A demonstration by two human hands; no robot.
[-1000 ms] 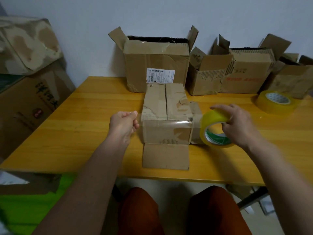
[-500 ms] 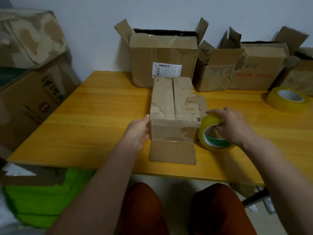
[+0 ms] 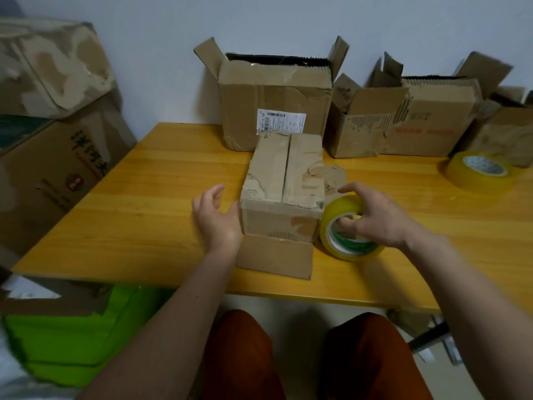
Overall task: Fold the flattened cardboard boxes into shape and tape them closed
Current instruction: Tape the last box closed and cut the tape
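Small worn brown cardboard box [image 3: 284, 194] mid-table, top flaps meeting, front flap lying flat; looks light, flimsy, best held by its side walls. Left hand [image 3: 215, 217] relaxed against its left side, grasping nothing. Right hand [image 3: 375, 217] grips yellow tape roll [image 3: 350, 229] just right. Spare tape roll [image 3: 480, 170], open cartons [image 3: 277, 102] behind, clear of it

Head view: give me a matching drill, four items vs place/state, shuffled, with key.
1 small box
2 tape roll
3 spare tape roll
4 labelled box

a far right of table, untouched
b back by the wall, top flaps open
c under the right hand, standing on edge
d table centre, left hand at its side

Pairs: 1-d, 2-c, 3-a, 4-b
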